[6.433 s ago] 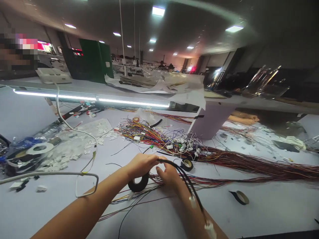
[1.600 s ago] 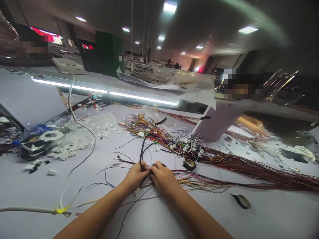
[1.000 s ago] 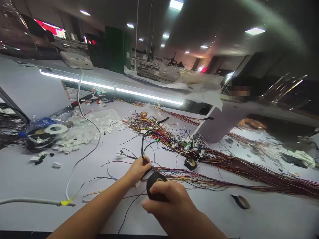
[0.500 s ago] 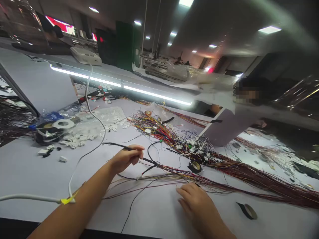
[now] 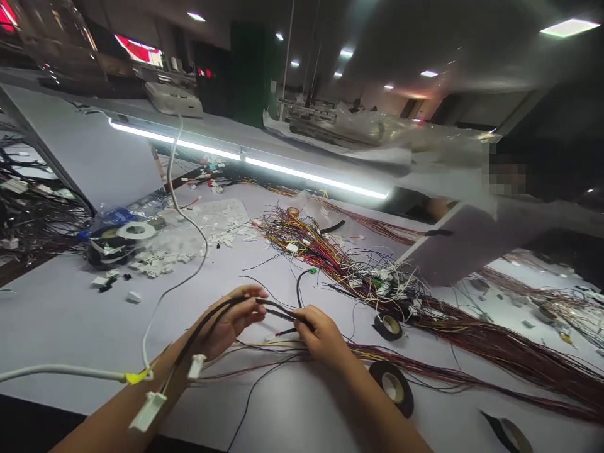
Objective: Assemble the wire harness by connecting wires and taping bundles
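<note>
Presently, in the head view, the black cables (image 5: 278, 306) span the gap between both hands, held above the surface (image 5: 292, 415). The right hand (image 5: 321, 333) pinches them between thumb and bent fingers. They also run between the curled fingers of the left hand (image 5: 231, 321); whether these press or merely guide, I cannot tell. From the cables' near ends dangle a large white connector (image 5: 148, 412) and a small white connector (image 5: 195, 367). Beyond the cables lies the wire pile (image 5: 325, 248); to their right sits a tape roll (image 5: 404, 396). Snagging looks the likeliest trouble: the green connector (image 5: 313, 271), just beyond the cables, is near that pile, so a sharp pull could catch tangled strands. Dangling ends might also hook the white cord (image 5: 70, 372) left of the cables.
</note>
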A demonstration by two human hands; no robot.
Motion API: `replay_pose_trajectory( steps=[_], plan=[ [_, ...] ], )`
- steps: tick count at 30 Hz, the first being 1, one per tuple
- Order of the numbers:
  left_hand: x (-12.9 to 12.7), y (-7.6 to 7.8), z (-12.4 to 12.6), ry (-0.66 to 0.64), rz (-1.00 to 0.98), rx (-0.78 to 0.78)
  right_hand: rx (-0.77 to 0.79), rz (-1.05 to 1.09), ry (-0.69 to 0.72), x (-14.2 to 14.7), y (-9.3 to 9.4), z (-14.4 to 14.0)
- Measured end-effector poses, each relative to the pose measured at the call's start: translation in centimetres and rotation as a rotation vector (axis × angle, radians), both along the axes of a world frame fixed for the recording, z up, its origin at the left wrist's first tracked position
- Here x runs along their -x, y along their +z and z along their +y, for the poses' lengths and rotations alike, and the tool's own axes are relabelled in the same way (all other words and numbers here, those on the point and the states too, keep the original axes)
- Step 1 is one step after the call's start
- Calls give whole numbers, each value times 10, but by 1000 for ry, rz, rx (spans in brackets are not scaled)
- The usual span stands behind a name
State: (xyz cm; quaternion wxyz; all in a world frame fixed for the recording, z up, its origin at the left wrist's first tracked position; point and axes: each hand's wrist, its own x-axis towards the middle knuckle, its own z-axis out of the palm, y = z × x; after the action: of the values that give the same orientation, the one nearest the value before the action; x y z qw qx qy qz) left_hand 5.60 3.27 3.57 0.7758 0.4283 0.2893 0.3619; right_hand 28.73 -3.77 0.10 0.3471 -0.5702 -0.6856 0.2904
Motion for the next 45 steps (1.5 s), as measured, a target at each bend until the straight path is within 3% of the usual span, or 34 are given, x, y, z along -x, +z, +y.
replay_pose_trajectory(
  steps=[2, 4, 7, 9, 10, 13, 15, 17, 20, 24, 26, 31, 35, 39, 42, 45],
  plan=[
    [-10, 3, 7, 103, -43, 204, 70, 195, -50, -4, 5, 2],
    [-18, 4, 13, 130, -35, 283, 135, 344, -127, -9, 13, 7],
    [-24, 0, 14, 284, -30, 177, 186, 512, -247, -19, 23, 23],
    [-27, -7, 11, 278, 73, -55, 161, 540, -285, -26, 24, 35],
    [-29, -11, 9, 178, 175, -213, 137, 528, -298, -28, 23, 40],
    [-45, -25, 4, -279, 571, -762, 87, 448, -327, -27, 13, 52],
    [-63, -33, 3, -443, 801, -1081, 67, 384, -326, -21, 5, 54],
    [-79, -40, 0, -467, 988, -1275, 44, 310, -306, -14, -1, 51],
    [-86, -47, -14, -411, 1153, -1441, 30, 81, -223, -8, -5, 40],
    [-52, -60, -44, -387, 1100, -1647, 71, -101, -55, -24, 2, 13],
    [-25, -67, -58, -391, 1000, -1659, 38, -70, -31, -41, 8, -4],
    [23, -74, -73, -322, 831, -1521, 60, -132, -211, -86, 14, -42],
    [32, -71, -61, -336, 968, -1437, 95, -231, -160, -99, 14, -63],
    [39, -65, -31, -357, 1005, -1549, 84, -244, -116, -95, 18, -81],
    [44, -50, -13, -481, 1000, -1486, 45, -208, -57, -88, 15, -90],
    [42, -34, -18, -620, 1009, -1339, -32, -181, -48, -82, 5, -92]
  ],
)
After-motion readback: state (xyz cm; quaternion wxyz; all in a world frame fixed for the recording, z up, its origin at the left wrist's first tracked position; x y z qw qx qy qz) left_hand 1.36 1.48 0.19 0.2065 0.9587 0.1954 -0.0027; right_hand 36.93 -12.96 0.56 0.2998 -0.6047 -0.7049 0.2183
